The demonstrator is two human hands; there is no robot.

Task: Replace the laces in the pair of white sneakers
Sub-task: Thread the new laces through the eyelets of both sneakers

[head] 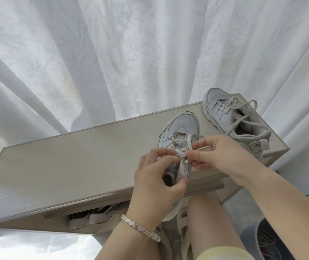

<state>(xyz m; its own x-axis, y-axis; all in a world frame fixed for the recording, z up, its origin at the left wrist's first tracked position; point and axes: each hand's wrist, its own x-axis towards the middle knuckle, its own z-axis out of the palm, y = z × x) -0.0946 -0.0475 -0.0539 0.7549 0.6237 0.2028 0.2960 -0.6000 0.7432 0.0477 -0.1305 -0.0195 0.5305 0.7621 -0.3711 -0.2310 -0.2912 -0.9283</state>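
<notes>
Right grip (pixel 219 154) pinches the lace (pixel 181 155) at the near sneaker (pixel 180 126) eyelets; left grip (pixel 155 181) holds its tongue, heel overhanging the cabinet (pixel 75 162) edge. A hard tug could drag the sneaker off, or snag the lace.

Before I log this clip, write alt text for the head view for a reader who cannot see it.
A person's left hand holds a white sneaker on a pale cabinet top while the right hand pinches its lace. The second sneaker sits beyond, loosely laced, before a white curtain.
</notes>
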